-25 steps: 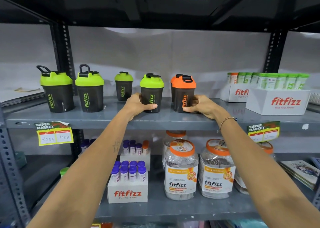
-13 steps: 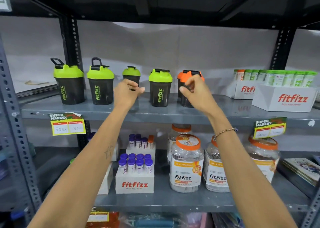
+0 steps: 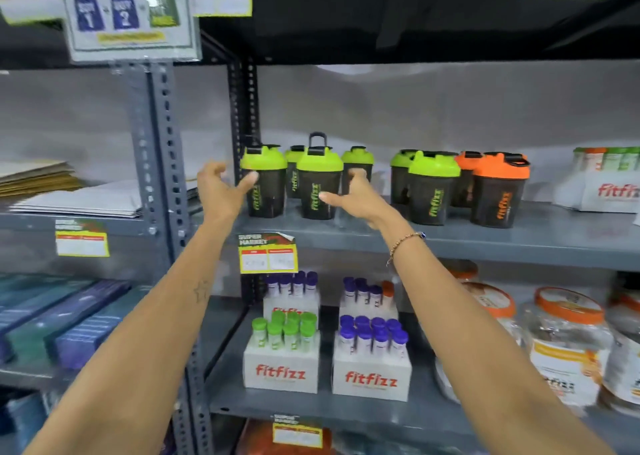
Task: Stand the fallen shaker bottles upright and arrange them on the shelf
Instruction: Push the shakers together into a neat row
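On the grey shelf (image 3: 450,243) every shaker stands upright; counted left to right, six green-lidded shaker bottles (image 3: 265,181) and two orange-lidded shaker bottles (image 3: 498,191), eight in all, though motion blur makes the rear ones uncertain. The left hand (image 3: 218,191) is spread open, its thumb at the side of the leftmost bottle, gripping nothing; the right hand (image 3: 356,198) is also open, fingers splayed in front of the second front bottle, empty. Below sit four Fitfizz tube boxes (image 3: 280,373).
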A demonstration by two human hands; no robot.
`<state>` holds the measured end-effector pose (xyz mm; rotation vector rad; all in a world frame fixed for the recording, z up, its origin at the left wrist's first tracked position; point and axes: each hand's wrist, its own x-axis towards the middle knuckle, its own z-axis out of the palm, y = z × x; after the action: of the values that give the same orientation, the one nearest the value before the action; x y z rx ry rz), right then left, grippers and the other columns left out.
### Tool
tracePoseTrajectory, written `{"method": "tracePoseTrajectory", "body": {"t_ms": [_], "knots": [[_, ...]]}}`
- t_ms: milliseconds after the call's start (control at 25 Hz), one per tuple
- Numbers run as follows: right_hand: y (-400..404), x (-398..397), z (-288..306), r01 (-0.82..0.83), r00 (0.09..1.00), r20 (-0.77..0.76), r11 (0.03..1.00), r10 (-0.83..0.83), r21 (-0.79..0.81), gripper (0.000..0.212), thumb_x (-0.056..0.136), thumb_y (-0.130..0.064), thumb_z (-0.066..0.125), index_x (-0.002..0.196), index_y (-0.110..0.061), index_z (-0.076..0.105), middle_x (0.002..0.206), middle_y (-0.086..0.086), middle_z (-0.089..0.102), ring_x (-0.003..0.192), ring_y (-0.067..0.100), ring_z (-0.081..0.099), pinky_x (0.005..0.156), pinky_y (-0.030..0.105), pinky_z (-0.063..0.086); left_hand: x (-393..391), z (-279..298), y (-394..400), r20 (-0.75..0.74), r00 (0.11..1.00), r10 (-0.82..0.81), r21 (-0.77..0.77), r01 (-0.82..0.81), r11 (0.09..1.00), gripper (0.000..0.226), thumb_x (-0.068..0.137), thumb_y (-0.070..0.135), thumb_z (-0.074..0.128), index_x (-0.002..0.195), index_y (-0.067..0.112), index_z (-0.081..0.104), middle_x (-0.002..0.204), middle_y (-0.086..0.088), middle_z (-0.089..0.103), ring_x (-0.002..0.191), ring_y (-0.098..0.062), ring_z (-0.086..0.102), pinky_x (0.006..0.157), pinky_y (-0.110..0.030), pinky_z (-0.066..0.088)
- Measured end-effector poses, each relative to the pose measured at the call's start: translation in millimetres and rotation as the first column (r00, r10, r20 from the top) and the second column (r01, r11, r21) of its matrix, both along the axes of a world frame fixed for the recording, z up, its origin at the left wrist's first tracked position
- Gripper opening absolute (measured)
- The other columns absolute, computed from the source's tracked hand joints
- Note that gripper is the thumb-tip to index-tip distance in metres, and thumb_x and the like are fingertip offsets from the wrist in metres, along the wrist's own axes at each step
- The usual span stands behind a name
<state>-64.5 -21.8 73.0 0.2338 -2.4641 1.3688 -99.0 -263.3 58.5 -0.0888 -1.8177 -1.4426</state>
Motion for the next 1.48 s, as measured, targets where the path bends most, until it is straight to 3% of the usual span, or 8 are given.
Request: {"method": "tracePoseTrajectory", "body": {"t_ms": [120,240,360,680,880,1040,1160,1480], "knots": [[-14.1,-19.4,-3.2,-0.023,0.988,0.151,0.999,0.029,-0.041,0.114,0.078,-0.026,0.078,0.151,0.001,-0.005,0.155,0.013,0.031,0.139,0.028,0.037,0.112,0.037,0.036,-17.7,-2.0,-17.1,0.346,0.858,-0.379,-0.017,0.409,0.912,0.066,0.076,0.016,0.080,0.130,0.005,0.043,0.132,-0.009,0.054,0.128,-0.025,0.047,0.106,-0.035,0.037],[-18.9,-31.1,-11.3,0.050,0.989,0.143,0.998,-0.045,-0.032,0.097,0.077,-0.022,0.079,0.147,0.002,0.017,0.141,0.011,0.049,0.123,0.025,0.050,0.105,0.036,0.044,-24.3,0.3,-19.3,0.434,0.759,-0.485,-0.108,0.579,0.808,0.046,0.077,0.002,0.076,0.118,0.007,0.055,0.122,-0.010,0.064,0.117,-0.025,0.058,0.103,-0.037,0.044],[-13.4,-32.3,-14.0,0.048,0.993,0.114,0.997,-0.040,-0.064,0.076,0.076,-0.019,0.080,0.137,-0.003,0.036,0.129,0.003,0.058,0.114,0.021,0.055,0.101,0.034,0.045,-25.1,0.1,-13.4,0.397,0.790,-0.467,-0.140,0.555,0.820,0.054,0.078,0.001,0.075,0.127,0.000,0.053,0.123,-0.014,0.064,0.112,-0.024,0.061,0.101,-0.037,0.045],[27.1,-17.0,-14.1,0.050,0.994,0.096,0.998,-0.046,-0.045,0.056,0.083,-0.013,0.073,0.133,-0.005,0.050,0.131,0.011,0.063,0.122,0.026,0.058,0.108,0.043,0.044,-25.5,-0.7,19.5,0.384,0.811,-0.442,-0.201,0.541,0.817,0.053,0.073,0.012,0.082,0.118,0.007,0.053,0.120,-0.013,0.065,0.112,-0.025,0.059,0.103,-0.044,0.044],[31.1,-9.1,-17.0,0.004,0.998,0.067,0.998,0.001,-0.070,0.045,0.087,-0.006,0.068,0.130,-0.004,0.056,0.117,0.006,0.067,0.101,0.016,0.061,0.086,0.026,0.051,-28.2,-5.1,20.2,0.373,0.856,-0.359,-0.296,0.476,0.828,0.068,0.071,0.026,0.084,0.127,0.007,0.050,0.125,-0.010,0.063,0.116,-0.024,0.057,0.104,-0.045,0.043],[31.4,-6.3,-19.0,0.016,0.998,0.058,0.994,-0.010,-0.106,0.039,0.087,-0.006,0.067,0.124,-0.009,0.058,0.123,0.007,0.065,0.113,0.021,0.061,0.106,0.037,0.045,-29.3,-7.3,14.6,0.383,0.830,-0.405,-0.280,0.522,0.805,0.073,0.068,0.019,0.086,0.129,0.007,0.047,0.127,-0.010,0.062,0.117,-0.024,0.057,0.104,-0.046,0.043],[32.0,-5.6,-20.2,0.010,0.998,0.060,0.994,-0.003,-0.112,0.023,0.087,-0.006,0.067,0.106,-0.019,0.062,0.120,0.007,0.067,0.107,0.018,0.062,0.105,0.036,0.046,-32.2,-9.3,12.0,0.396,0.814,-0.426,-0.252,0.542,0.802,0.074,0.067,0.009,0.085,0.130,0.006,0.046,0.127,-0.011,0.062,0.117,-0.025,0.057,0.104,-0.047,0.043],[31.7,-5.8,-21.4,0.023,0.999,0.047,0.995,-0.018,-0.097,0.021,0.088,-0.008,0.066,0.104,-0.020,0.061,0.115,0.003,0.066,0.112,0.021,0.061,0.107,0.039,0.045,-34.5,-10.3,15.0,0.381,0.853,-0.358,-0.349,0.491,0.798,0.072,0.071,0.014,0.084,0.131,0.004,0.046,0.128,-0.011,0.062,0.116,-0.025,0.058,0.103,-0.046,0.044]]}}
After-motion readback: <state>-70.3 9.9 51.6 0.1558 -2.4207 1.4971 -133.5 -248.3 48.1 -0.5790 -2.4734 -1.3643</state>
